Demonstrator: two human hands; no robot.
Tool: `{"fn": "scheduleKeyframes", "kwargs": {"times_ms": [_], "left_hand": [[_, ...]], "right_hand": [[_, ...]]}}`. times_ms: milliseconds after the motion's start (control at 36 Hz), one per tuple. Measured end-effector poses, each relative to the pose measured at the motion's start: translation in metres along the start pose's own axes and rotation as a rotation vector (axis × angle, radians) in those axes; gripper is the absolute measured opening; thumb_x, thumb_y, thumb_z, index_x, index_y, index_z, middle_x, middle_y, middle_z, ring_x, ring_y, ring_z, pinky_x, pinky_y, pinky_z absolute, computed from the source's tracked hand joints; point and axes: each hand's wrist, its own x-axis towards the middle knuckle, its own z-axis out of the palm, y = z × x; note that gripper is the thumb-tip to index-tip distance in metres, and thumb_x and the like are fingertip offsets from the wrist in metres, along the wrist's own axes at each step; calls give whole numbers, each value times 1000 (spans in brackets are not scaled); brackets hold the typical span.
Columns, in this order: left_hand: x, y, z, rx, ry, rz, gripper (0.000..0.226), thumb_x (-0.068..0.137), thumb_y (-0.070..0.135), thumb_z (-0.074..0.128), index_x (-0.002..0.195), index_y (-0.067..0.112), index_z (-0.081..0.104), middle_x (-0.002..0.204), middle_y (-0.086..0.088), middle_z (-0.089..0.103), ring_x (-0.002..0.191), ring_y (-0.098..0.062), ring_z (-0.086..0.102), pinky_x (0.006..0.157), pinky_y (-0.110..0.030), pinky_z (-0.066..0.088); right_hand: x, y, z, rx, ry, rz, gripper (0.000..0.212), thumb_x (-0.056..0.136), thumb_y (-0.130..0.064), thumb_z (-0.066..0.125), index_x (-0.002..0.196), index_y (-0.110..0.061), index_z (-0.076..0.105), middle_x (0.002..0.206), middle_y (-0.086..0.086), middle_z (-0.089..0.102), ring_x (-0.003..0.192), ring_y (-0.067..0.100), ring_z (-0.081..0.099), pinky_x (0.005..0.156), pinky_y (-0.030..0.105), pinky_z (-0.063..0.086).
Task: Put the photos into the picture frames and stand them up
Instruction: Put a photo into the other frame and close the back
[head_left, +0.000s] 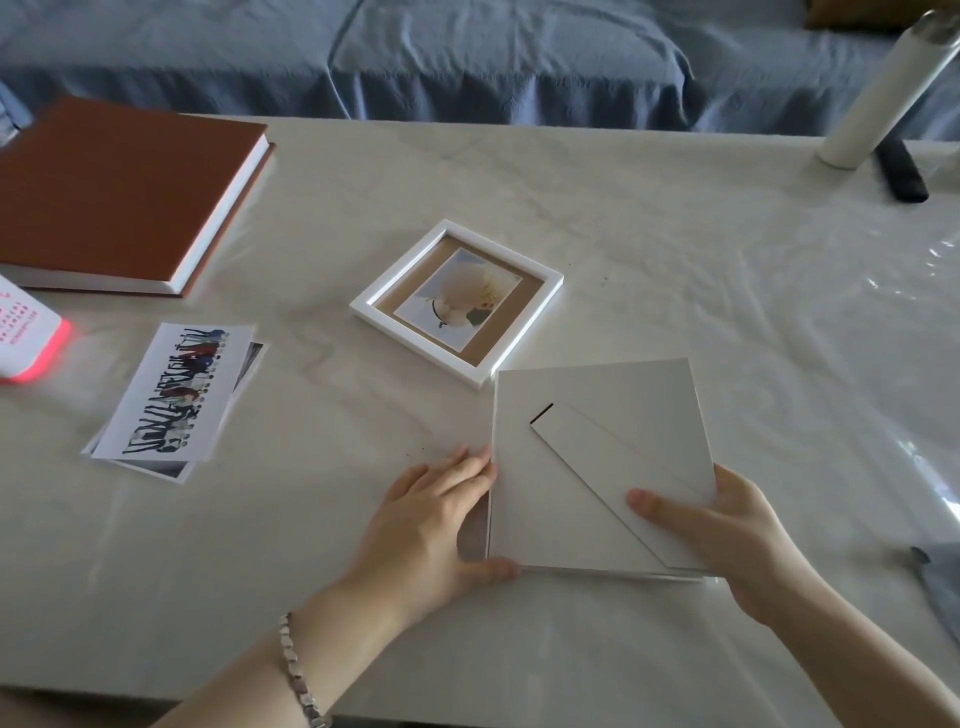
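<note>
Left hand (431, 525) and right hand (727, 530) grip backing board (623, 400) beside white frame (518, 327).

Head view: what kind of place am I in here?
Probably a living room at home: what looks like a sofa under a blue cover behind a pale table, with a book and loose photos on it.

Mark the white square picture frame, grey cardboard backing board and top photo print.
White square picture frame (415, 341), head view, near-left rim.
Grey cardboard backing board (597, 467), head view, its stand flap.
Top photo print (171, 389), head view, its printed middle.
</note>
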Motion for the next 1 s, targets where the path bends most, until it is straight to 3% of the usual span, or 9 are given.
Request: {"fn": "scheduleKeyframes", "kwargs": {"times_ms": [111, 167, 278, 417, 528, 667, 750, 861, 1000], "left_hand": [[1, 3, -4, 7, -17, 17, 111, 49, 84, 30, 145, 29, 18, 140, 30, -8, 130, 15, -8, 103, -10, -7], [2, 5, -9, 0, 12, 28, 115, 47, 91, 27, 143, 28, 27, 148, 26, 6, 132, 13, 0, 104, -10, -2], [17, 9, -17, 14, 120, 34, 85, 73, 69, 8, 133, 22, 46, 149, 13, 31, 140, 0, 16, 108, -18, 11], [58, 9, -14, 158, 182, 41, 51, 99, 34, 17, 147, 17, 14, 157, 6, 6, 144, -8, 3, 113, -28, 6], [79, 9, -6, 190, 154, 40, 51, 100, 29, 18, 148, 16, 6, 157, 4, 1, 144, -9, -6, 114, -27, 2], [81, 9, 5, 171, 212, 69, 66, 89, 37, 7, 141, 6, 31, 150, -8, 30, 141, -19, 22, 109, -31, 22], [82, 9, 4, 199, 192, 49, 62, 90, 36, 11, 140, 8, 36, 149, -5, 33, 141, -18, 24, 106, -35, 25], [84, 9, 0, 297, 249, 62, 49, 87, 27, 30, 117, 5, 62, 125, -7, 61, 125, -24, 50, 92, -32, 26], [81, 12, 4, 293, 253, 44, 51, 89, 29, 26, 124, 7, 57, 136, -5, 53, 133, -22, 40, 100, -38, 38]], "right_hand": [[0, -3, 1, -2, -9, -8, 23, 66, 0, 76, 83, -11, 65, 64, -5, 72, 56, 10, 68, 48, 19, 53], [0, -4, 2, 7, -17, -18, 22, 67, 2, 75, 82, -11, 65, 64, -5, 72, 56, 10, 68, 46, 17, 52], [0, -3, 2, -2, 0, -34, 23, 67, 2, 75, 82, -13, 64, 63, -8, 72, 56, 8, 67, 47, 17, 52], [1, -1, 2, -27, 24, -34, 26, 66, 0, 77, 84, -14, 64, 66, -7, 72, 59, 9, 68, 56, 24, 52], [1, 0, 2, -31, 29, -35, 27, 66, 1, 76, 85, -13, 65, 68, -6, 73, 62, 11, 69, 58, 25, 54], [1, 1, 3, -40, 34, -47, 26, 67, 1, 76, 84, -14, 64, 67, -8, 73, 61, 10, 69, 58, 25, 53], [3, 3, 4, -43, 50, -49, 27, 66, 1, 77, 84, -15, 65, 70, -5, 73, 66, 14, 69, 65, 32, 53], [3, 4, 5, -37, 66, -43, 27, 66, 2, 77, 81, -16, 63, 66, -6, 72, 65, 13, 68, 62, 30, 52], [0, 4, 5, -46, 68, -50, 27, 67, 1, 76, 83, -16, 63, 72, -4, 72, 67, 14, 68, 64, 30, 52]]}}
